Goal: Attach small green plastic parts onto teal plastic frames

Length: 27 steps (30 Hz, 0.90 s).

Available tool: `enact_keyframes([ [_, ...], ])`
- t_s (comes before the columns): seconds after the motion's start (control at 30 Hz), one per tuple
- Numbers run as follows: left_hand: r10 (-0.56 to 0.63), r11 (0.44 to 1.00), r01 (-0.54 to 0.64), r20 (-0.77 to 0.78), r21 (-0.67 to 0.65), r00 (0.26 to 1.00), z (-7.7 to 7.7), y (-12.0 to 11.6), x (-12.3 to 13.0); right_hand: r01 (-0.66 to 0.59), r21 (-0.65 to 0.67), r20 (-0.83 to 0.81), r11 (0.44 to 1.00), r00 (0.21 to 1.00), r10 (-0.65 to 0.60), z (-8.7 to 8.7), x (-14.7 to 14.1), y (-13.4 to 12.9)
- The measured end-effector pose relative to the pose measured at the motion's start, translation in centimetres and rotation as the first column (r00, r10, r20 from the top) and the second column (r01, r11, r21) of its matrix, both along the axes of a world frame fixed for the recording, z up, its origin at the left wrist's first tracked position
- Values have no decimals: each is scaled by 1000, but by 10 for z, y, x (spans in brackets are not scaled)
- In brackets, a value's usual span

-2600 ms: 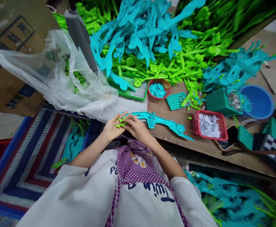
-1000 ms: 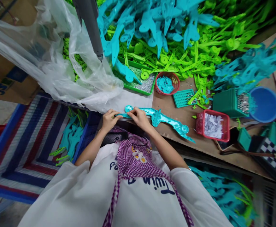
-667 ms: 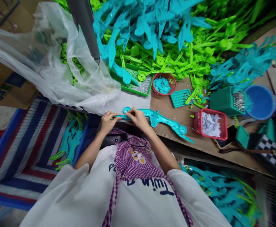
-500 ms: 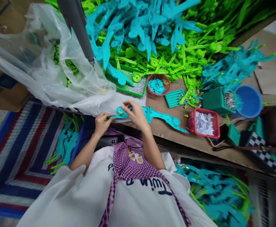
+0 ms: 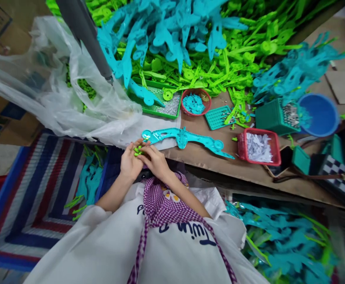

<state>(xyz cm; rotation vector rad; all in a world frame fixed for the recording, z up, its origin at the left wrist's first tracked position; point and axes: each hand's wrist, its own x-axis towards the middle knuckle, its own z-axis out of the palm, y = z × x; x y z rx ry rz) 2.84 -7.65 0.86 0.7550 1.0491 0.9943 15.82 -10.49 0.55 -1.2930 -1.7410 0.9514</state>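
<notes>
My left hand (image 5: 130, 162) is turned palm up, fingers curled around several small lime-green plastic pieces (image 5: 137, 150). Over that palm, my right hand (image 5: 157, 161) has its thumb and fingertips pinched together at the pieces; which one it grips is partly hidden. Just beyond my hands, a long turquoise bow-shaped plastic part (image 5: 182, 138) lies flat on the bench, its left end on a white sheet. A spot of green shows near the round disc at that end, close to my fingertips.
Turquoise and green parts (image 5: 172, 35) are heaped at the back. A green tray (image 5: 172, 115), a red round basket (image 5: 208, 103), a red basket of white pieces (image 5: 243, 148) and a blue bowl (image 5: 323, 114) stand on the bench. A grey tool (image 5: 86, 35) hangs at upper left.
My right hand has left the turquoise part and come down to my left hand. My left hand has turned palm up, showing the green pieces. The turquoise part now lies untouched.
</notes>
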Motion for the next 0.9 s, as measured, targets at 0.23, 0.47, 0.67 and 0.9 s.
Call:
enact_keyframes([
  [0.23,-87,993,96,116,-75,989,3,5,34,112,80,-1,991,994,-112,7,25,3],
  [0.47,-138,976,159,143,-148,980,-8,14,39,97,23,26,995,995,-97,4,43,5],
  [0.67,-308,945,319,135,-74,942,2,20,49,123,29,29,992,992,-124,11,59,-9],
  [0.9,-336,935,346,108,-84,936,11,38,107,517,-90,-263,851,812,-521,23,111,-11],
])
